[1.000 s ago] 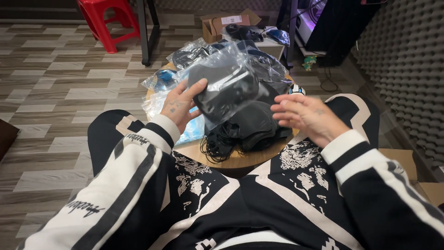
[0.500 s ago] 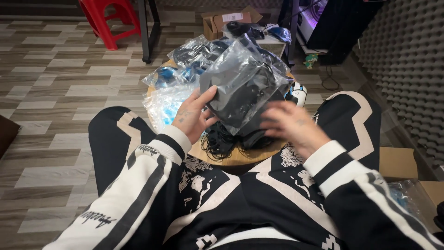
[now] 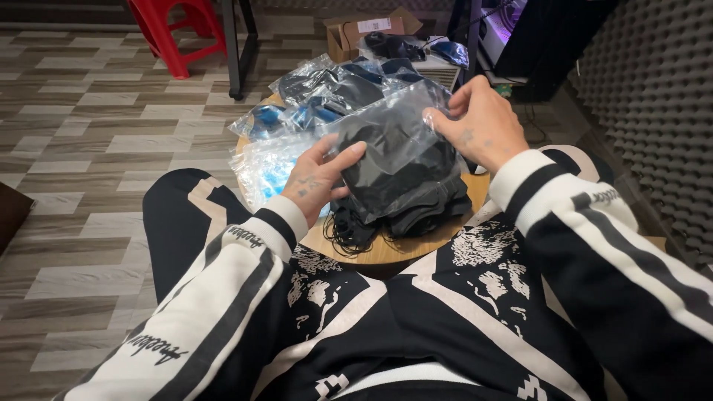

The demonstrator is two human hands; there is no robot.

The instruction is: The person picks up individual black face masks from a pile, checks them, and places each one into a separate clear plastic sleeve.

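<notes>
A clear plastic bag with a black item inside (image 3: 397,160) is held up over a small round wooden table (image 3: 386,249). My left hand (image 3: 316,178) grips the bag's lower left edge. At the bag's upper right corner, my right hand (image 3: 479,122) pinches the plastic. Beneath the bag lies a pile of black items with loose black cords (image 3: 356,226).
More clear bags with black and blue contents (image 3: 312,100) cover the table's far side. A cardboard box (image 3: 371,30) and a red plastic stool (image 3: 178,30) stand on the wood-pattern floor beyond. Dark foam panels (image 3: 646,89) line the wall at right.
Both hands have taken hold of the bag and lifted it off the pile. My right hand moved from the lower right up to the bag's top corner.
</notes>
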